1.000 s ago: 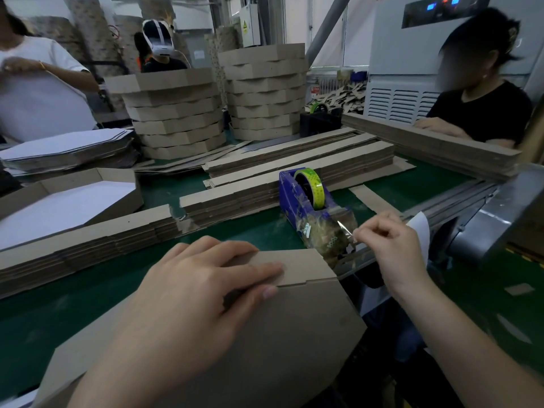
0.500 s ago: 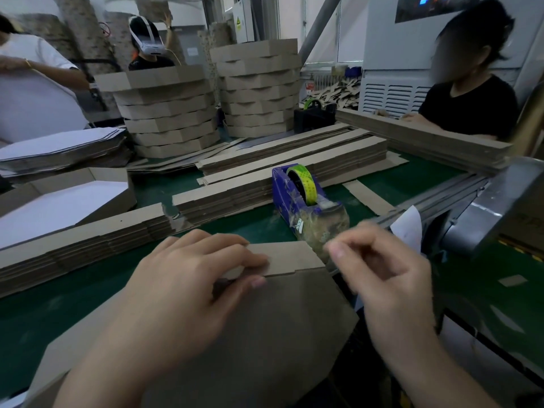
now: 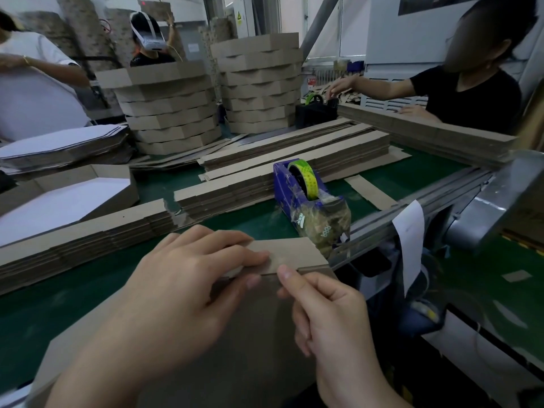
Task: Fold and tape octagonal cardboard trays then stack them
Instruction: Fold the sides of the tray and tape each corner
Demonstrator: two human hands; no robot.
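**boxnewb:** So how was that taping step done right?

**tray_hand:** Honestly, the left hand [image 3: 182, 290] lay flat, fingers straight, pressing the flap [image 3: 294, 254] down. The right hand [image 3: 329, 319] was curled, pinching what I took for clear tape at the seam. The best bet was to bridge the seam evenly and rub it flat before easing off.

**boxnewb:** And the tray [image 3: 250, 348]?

**tray_hand:** It was plain brown cardboard with angled edges, at the worktop's [image 3: 103, 290] near edge, under both hands.

Left grip [image 3: 188, 278] lies palm down, fingers [image 3: 235, 254] stretched straight toward the far right, forearm coming in from the near left. Right grip [image 3: 326, 313] sits just beside those fingertips, thumb and forefinger pinched together, other fingers curled, wrist entering from the near right.
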